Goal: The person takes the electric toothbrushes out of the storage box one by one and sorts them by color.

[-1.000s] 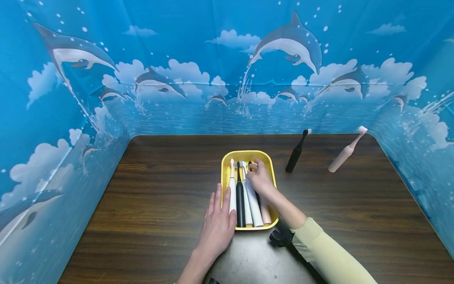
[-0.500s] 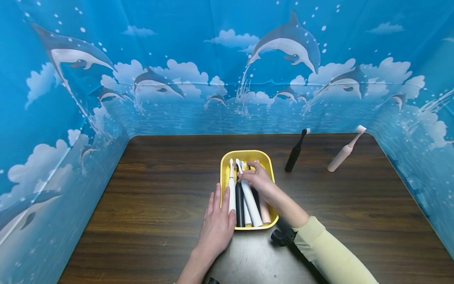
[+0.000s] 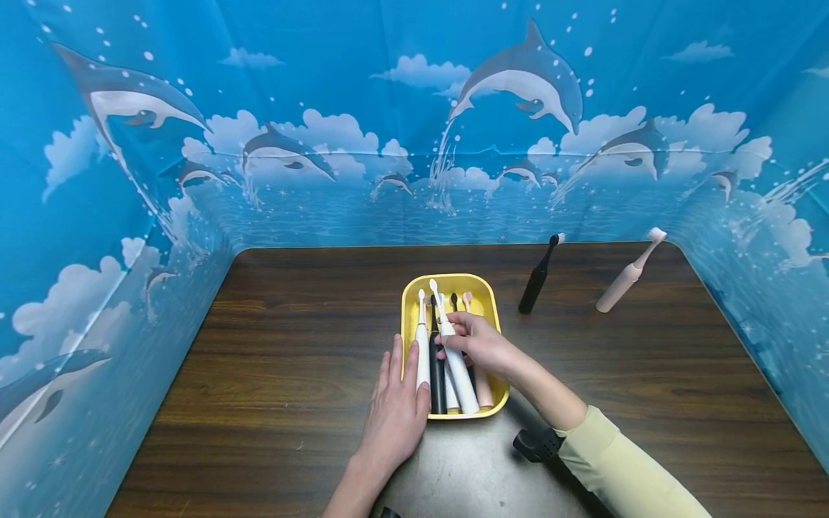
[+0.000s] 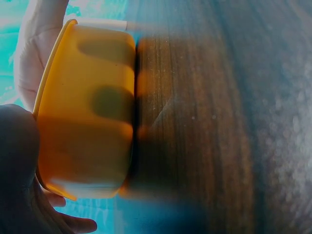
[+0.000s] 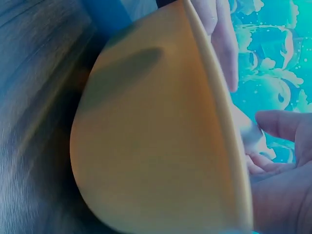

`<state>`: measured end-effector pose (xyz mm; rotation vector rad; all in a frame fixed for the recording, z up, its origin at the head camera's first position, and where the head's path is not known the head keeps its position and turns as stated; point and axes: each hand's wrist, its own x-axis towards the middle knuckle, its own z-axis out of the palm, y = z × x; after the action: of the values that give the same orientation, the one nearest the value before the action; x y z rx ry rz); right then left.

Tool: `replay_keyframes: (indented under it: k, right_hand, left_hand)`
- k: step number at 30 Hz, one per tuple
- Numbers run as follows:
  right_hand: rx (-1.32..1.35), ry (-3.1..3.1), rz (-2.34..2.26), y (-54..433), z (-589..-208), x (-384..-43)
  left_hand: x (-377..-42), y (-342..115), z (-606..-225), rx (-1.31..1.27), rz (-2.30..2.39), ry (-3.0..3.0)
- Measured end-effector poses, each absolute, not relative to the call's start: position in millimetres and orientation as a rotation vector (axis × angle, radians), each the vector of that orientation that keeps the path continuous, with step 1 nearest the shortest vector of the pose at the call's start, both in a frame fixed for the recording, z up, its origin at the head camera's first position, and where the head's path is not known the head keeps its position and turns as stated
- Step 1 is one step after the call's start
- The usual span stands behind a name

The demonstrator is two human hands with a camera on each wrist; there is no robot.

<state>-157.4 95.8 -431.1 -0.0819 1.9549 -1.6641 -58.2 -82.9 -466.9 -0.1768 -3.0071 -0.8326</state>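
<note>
A yellow tray (image 3: 496, 316) holds several electric toothbrushes lying lengthwise. My right hand (image 3: 486, 345) reaches in from the right and pinches a white toothbrush (image 3: 458, 370) at the upper handle. That brush's head tilts up near the far rim; its base stays at the near end. Straight fingers of my left hand (image 3: 396, 410) rest along the tray's left rim, beside another white toothbrush (image 3: 423, 352). Between the two white ones lies a black toothbrush (image 3: 437, 374). A pink toothbrush (image 3: 483, 388) is partly hidden under my right hand. In the right wrist view, the tray's wall (image 5: 151, 141) hides most of the brushes.
Beyond the tray to the right, a black toothbrush (image 3: 534, 288) and a pink toothbrush (image 3: 622, 286) stand upright on the wooden table (image 3: 278, 345). A blue dolphin-print curtain (image 3: 324, 194) surrounds the table's back and sides.
My right hand has drawn back toward me and now pinches the white toothbrush, whose head has shifted left and lifted. My left hand stays at the tray's rim.
</note>
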Motion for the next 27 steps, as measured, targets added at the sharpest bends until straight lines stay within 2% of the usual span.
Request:
replay_keyframes:
  k: [3, 11, 27]
  right_hand:
    - [-0.100, 2.015, -1.603, 102, -427, -155]
    - [-0.373, 2.110, -1.473, 121, -422, -148]
    - [-0.289, 2.114, -1.647, 150, -408, -137]
  left_hand:
    - [-59, -82, -467, -0.172, -0.833, -3.011]
    - [-58, -83, -469, -0.179, -0.832, -2.992]
    - [-58, -82, -467, -0.167, -0.834, -2.997]
